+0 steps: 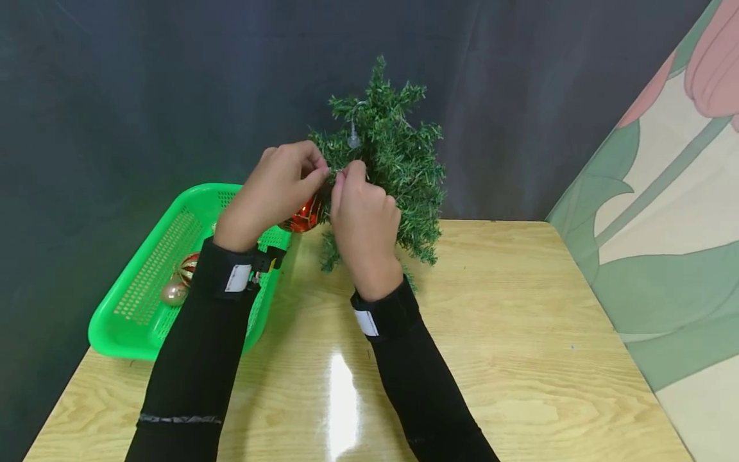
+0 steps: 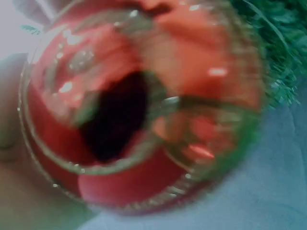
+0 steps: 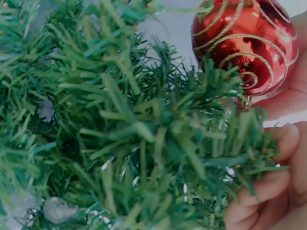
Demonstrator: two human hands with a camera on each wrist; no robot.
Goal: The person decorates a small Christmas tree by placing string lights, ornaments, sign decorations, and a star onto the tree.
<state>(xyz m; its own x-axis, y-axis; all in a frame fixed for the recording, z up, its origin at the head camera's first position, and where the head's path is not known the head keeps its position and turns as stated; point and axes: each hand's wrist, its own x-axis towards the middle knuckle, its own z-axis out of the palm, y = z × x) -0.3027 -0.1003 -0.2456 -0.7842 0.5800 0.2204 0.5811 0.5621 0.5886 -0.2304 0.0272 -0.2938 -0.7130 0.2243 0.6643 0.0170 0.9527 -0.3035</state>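
Head cam: left hand pinches the red Christmas bauble by its string, right hand apparently too, so I'd keep it taut.

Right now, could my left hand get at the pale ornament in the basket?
Probably yes, once your left hand frees its grip by the tree, where it pinches near the red ornament; the open top of the green basket leaves the pale ornament exposed.
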